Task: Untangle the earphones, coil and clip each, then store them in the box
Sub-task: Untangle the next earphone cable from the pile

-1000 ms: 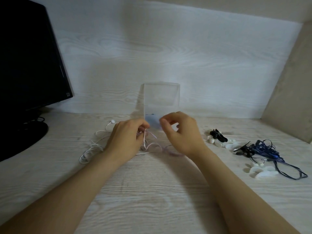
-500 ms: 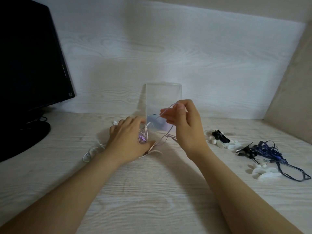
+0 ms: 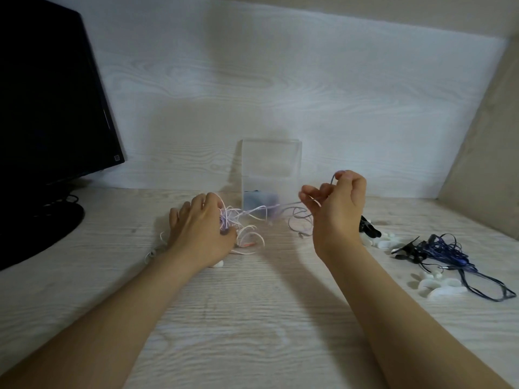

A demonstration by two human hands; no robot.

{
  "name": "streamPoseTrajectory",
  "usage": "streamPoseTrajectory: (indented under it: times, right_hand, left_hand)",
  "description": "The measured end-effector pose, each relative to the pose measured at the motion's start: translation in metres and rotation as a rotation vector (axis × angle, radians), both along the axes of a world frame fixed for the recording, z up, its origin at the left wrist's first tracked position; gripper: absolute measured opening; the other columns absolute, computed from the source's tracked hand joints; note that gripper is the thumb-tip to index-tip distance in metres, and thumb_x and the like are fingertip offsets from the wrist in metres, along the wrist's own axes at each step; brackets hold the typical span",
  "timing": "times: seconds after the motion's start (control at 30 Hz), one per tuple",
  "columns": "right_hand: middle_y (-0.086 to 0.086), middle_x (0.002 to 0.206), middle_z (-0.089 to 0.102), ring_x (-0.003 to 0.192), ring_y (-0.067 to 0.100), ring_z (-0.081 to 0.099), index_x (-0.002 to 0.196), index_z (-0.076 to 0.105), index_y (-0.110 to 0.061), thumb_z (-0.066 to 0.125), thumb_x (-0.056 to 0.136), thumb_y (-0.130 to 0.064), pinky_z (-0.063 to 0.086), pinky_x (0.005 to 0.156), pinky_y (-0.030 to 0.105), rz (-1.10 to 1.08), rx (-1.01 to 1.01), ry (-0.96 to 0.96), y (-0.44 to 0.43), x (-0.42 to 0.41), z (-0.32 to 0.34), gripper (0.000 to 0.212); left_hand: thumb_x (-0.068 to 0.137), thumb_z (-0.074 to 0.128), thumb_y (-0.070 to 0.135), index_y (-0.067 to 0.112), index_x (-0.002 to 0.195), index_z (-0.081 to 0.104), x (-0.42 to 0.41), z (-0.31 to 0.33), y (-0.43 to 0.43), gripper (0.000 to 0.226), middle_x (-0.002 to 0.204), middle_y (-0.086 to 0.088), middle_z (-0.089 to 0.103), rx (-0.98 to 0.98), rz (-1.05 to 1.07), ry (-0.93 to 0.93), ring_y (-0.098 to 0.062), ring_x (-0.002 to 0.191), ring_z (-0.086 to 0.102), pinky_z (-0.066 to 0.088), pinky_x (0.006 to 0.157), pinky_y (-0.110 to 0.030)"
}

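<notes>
Head view: pale wood-grain desk (image 3: pixel 252 318), white wall (image 3: pixel 280 94); left fingers (image 3: pixel 196 204) clutch tangled earphones (image 3: pixel 247 234), right fingers (image 3: pixel 309 193) pinch a lilac cable (image 3: pixel 297 217).

I looked down on a pale, whitewashed wood-grain desktop (image 3: pixel 252 346) that filled the lower half of my view. Behind it stood a back panel of the same light wood grain (image 3: pixel 280 80), and a plain beige side wall (image 3: pixel 488 136) closed off the right. A flat black monitor (image 3: pixel 50 108) stood far left on its round black base (image 3: pixel 42 234), with thin dark cables (image 3: pixel 70 197) curling behind it. The light was soft and dim, with faint grey shadows.
</notes>
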State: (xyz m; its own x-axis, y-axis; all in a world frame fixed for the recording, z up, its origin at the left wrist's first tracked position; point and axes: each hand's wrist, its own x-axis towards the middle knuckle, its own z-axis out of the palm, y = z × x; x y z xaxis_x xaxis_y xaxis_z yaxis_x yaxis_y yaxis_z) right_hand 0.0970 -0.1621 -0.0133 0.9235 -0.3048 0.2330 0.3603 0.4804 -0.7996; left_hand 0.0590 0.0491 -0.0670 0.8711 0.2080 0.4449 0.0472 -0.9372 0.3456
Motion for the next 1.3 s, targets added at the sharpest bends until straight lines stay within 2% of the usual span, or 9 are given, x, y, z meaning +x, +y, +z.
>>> streamPoseTrajectory:
  times: [0.13,0.27,0.4,0.5,0.57,0.7,0.87,1.03,1.3]
  right_hand:
    - [-0.005,0.073,0.047,0.064,0.013,0.044,0.096,0.054,-0.026,0.043,0.108,-0.027,0.040,0.064,0.032,-0.129,-0.224,-0.022,0.002,0.002,-0.004,0.016]
    - [-0.009,0.063,0.046,0.054,0.006,0.043,0.106,0.050,-0.024,0.053,0.103,-0.026,0.040,0.059,0.027,-0.185,-0.414,-0.063,0.004,-0.005,-0.007,0.005]
    - [-0.009,0.055,0.049,0.049,0.006,0.048,0.116,0.050,-0.025,0.055,0.095,-0.016,0.043,0.055,0.023,-0.220,-0.601,-0.084,0.002,-0.007,-0.011,0.024]
    - [-0.008,0.066,0.066,0.075,0.015,0.059,0.098,0.072,-0.021,0.054,0.094,-0.022,0.043,0.072,0.028,-0.288,-1.026,-0.037,-0.001,-0.001,-0.016,0.018]
    - [-0.002,0.083,0.070,0.091,0.027,0.043,0.091,0.077,-0.020,0.054,0.093,-0.029,0.030,0.082,0.037,-0.309,-1.316,0.036,-0.001,0.002,-0.023,0.025]
    - [0.000,0.094,0.058,0.095,0.027,0.025,0.090,0.077,-0.019,0.057,0.092,-0.033,0.019,0.082,0.040,-0.298,-1.650,0.149,0.001,0.004,-0.032,0.025]
    - [-0.002,0.093,0.066,0.096,0.027,0.026,0.095,0.078,-0.022,0.053,0.091,-0.028,0.014,0.078,0.040,-0.303,-1.648,0.106,0.001,0.002,-0.032,0.026]
    - [-0.002,0.091,0.064,0.100,0.028,0.029,0.087,0.080,-0.023,0.058,0.087,-0.044,0.009,0.073,0.041,-0.234,-1.660,0.035,0.002,-0.001,-0.027,0.031]
    - [-0.003,0.104,0.055,0.106,0.026,0.032,0.095,0.075,-0.032,0.052,0.092,-0.031,0.020,0.085,0.039,-0.107,-1.575,-0.004,0.005,-0.002,-0.027,0.024]
  left_hand:
    - [0.086,0.064,0.029,0.025,0.115,0.046,-0.001,0.001,-0.003,0.034,0.125,-0.001,0.054,-0.013,0.049,-0.011,-0.030,0.119,0.053,0.035,0.101,-0.045]
    - [0.083,0.067,0.021,0.021,0.120,0.042,-0.003,0.002,-0.005,0.045,0.124,-0.006,0.054,-0.080,0.090,-0.032,-0.034,0.117,0.054,0.038,0.099,-0.045]
    - [0.080,0.068,0.004,0.018,0.122,0.043,-0.004,0.007,-0.005,0.051,0.126,-0.003,0.050,-0.136,0.041,-0.111,-0.031,0.118,0.055,0.034,0.092,-0.041]
    - [0.081,0.067,0.001,0.026,0.112,0.047,-0.005,0.010,-0.003,0.045,0.136,-0.002,0.050,-0.166,0.025,-0.112,-0.027,0.126,0.054,0.040,0.099,-0.044]
    - [0.084,0.067,0.006,0.026,0.112,0.051,-0.004,0.010,0.001,0.038,0.139,-0.004,0.049,-0.189,0.080,-0.071,-0.030,0.129,0.051,0.038,0.103,-0.046]
    - [0.086,0.069,0.009,0.015,0.128,0.044,-0.002,0.011,0.003,0.049,0.135,-0.013,0.048,-0.230,0.181,-0.079,-0.038,0.125,0.047,0.034,0.096,-0.047]
    - [0.075,0.076,0.008,0.012,0.124,0.040,-0.001,0.007,0.001,0.061,0.130,-0.017,0.042,-0.153,0.265,-0.215,-0.041,0.117,0.046,0.034,0.088,-0.046]
    - [0.067,0.081,0.005,0.013,0.127,0.046,-0.002,0.007,0.000,0.071,0.130,-0.018,0.042,-0.038,0.259,-0.338,-0.039,0.115,0.042,0.033,0.088,-0.048]
    - [0.087,0.065,0.001,0.023,0.098,0.068,-0.006,0.010,-0.016,0.024,0.101,0.011,0.066,-0.022,-0.426,-0.337,-0.012,0.100,0.058,0.049,0.092,-0.042]
